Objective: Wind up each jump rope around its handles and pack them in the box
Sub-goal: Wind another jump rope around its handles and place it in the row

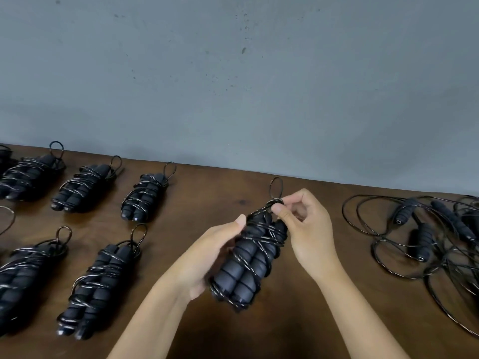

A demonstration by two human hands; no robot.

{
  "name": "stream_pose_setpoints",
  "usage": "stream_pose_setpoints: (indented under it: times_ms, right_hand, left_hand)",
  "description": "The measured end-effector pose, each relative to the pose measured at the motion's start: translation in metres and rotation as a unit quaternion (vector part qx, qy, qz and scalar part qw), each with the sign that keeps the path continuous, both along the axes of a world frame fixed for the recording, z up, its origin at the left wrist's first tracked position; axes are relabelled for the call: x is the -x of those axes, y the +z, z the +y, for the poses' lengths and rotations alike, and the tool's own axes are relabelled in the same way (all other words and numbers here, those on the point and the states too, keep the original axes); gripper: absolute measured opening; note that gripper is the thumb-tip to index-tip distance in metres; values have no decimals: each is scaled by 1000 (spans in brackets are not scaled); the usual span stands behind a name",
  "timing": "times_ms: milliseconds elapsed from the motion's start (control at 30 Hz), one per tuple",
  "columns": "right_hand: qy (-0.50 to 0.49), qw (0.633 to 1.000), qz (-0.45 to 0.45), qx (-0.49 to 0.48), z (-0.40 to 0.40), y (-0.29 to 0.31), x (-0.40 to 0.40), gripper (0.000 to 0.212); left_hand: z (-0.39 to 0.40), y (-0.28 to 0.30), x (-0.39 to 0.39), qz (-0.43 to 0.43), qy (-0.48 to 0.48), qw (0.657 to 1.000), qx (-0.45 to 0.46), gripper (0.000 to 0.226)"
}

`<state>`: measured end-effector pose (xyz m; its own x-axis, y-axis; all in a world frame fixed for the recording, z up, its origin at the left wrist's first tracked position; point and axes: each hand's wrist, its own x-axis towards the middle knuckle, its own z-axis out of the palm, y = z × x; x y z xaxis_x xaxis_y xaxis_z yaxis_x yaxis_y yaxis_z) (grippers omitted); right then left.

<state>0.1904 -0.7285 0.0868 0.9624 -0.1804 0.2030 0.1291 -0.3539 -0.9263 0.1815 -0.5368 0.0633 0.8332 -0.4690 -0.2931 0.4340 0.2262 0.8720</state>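
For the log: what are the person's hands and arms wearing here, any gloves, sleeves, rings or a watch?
Nothing worn that shows. The left hand and right hand are bare, with no gloves or rings visible. Both forearms are bare down to the bottom edge of the picture, with no sleeve, watch or wristband in sight. Nails look short and unpainted.

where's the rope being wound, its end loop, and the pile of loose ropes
wound rope [248, 265], head view, on the paired foam handles between the hands
end loop [276, 186], head view, on the loop's wire above the right hand
loose ropes [421, 240], head view, on a handle in the tangle at right
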Motion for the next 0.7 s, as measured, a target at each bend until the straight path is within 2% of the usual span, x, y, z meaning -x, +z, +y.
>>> stream_pose_setpoints:
  times_ms: [100, 233, 333, 433, 500, 567, 633, 700]
  right_hand:
    - [4, 999, -6, -43, 6, 1, -7, 27]
    - [17, 998, -3, -67, 22, -5, -19, 19]
    - [41, 999, 11, -33, 29, -11, -35, 14]
    - [73, 996, 43, 9, 31, -20, -50, 4]
    - [87, 993, 68, 38, 33, -27, -56, 6]
    - [89, 991, 88, 42, 35, -33, -59, 14]
    - [88, 990, 98, 50, 36, -37, -58, 18]
    - [99, 987, 107, 69, 36, -41, -56, 19]
  left_hand:
    - [8, -2, -1, 38, 36, 997, 62, 40]
    - [10, -6, -1, 103, 59, 986, 117, 40]
    - [16, -12, -4, 164, 60, 972, 158, 50]
    - [25, -19, -12, 144, 75, 969, 187, 42]
    - [31, -26, -22, 92, 107, 983, 118, 40]
    - [36, -34, -35, 5, 147, 989, -32, 38]
    - [40, -45, -52, -109, 173, 955, -216, 47]
    - [45, -60, -72, -195, 183, 894, -358, 61]
